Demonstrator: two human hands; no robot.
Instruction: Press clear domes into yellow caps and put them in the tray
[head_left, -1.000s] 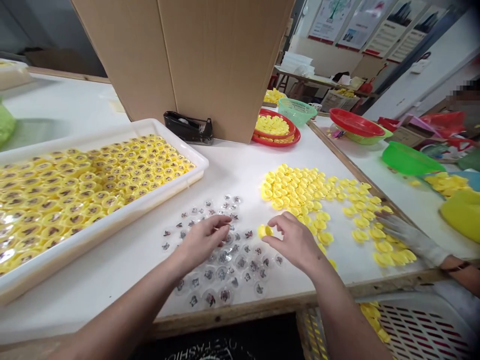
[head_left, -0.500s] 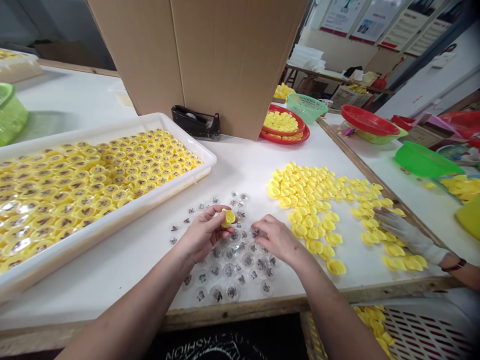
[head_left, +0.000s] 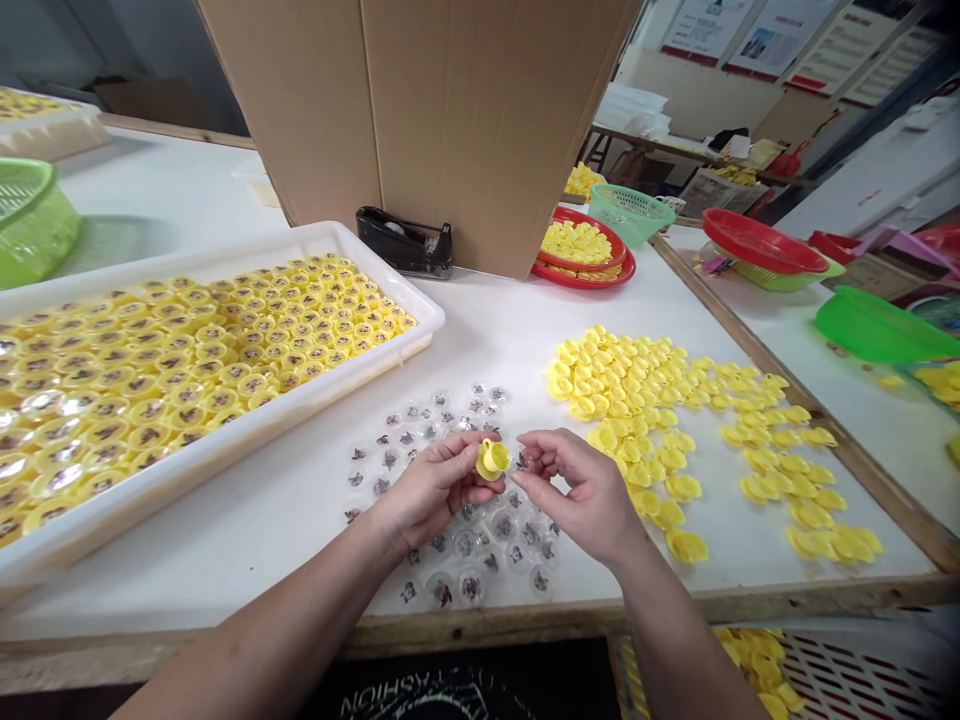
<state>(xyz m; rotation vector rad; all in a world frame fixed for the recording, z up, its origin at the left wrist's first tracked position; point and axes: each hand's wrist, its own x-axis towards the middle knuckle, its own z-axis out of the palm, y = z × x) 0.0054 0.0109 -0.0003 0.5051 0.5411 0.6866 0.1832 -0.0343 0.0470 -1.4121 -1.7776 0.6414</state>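
My left hand (head_left: 435, 487) holds a small yellow plastic cup-shaped piece (head_left: 493, 459) in its fingertips, above a scatter of clear plastic domes with dark prints (head_left: 502, 525) on the white table (head_left: 300, 530). My right hand (head_left: 577, 490) faces it, with its fingertips pinching what looks like one small clear dome (head_left: 525, 461) right next to the yellow piece. A loose pile of similar yellow pieces (head_left: 622, 385) lies to the right of my right hand.
A white tray (head_left: 247, 440) packed with yellow-and-clear capsules stands to the left. A tall cardboard panel (head_left: 420, 110) and black tape dispenser (head_left: 405, 243) stand behind. Red plates (head_left: 592, 270), green baskets (head_left: 630, 213) and a slotted crate (head_left: 855, 670) surround the table.
The yellow piece has passed from beside my right hand into my left hand, and my hands have come together. A co-worker's gloved hand at the right has left view.
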